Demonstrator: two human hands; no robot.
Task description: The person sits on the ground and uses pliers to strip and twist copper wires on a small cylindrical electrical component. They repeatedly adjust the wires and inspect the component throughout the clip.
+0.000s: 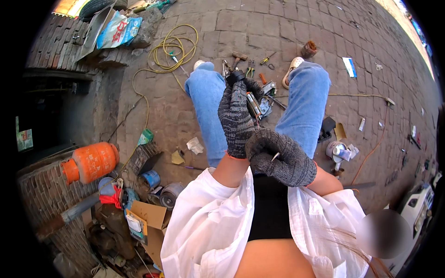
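Note:
My left hand (235,120), in a dark grey knit glove, is wrapped round a power-tool part with a black round collar (235,77). A metal shaft sticks out beyond the collar, and a silver and orange body (253,105) shows beside the fingers. Below and to the right, my gloved right hand (282,157) is closed, with a thin pale tip (276,156) poking out between the fingers. The rest of that thin piece is hidden. A fine reddish wire (258,123) runs between the tool part and my right hand.
Past my knees lie a hammer (239,56), pliers (250,72) and a screwdriver (267,58) on brick paving. A yellow cable (165,46) coils at upper left. An orange gas cylinder (96,162) and a cardboard box (148,213) are at left. An open can (334,150) stands at right.

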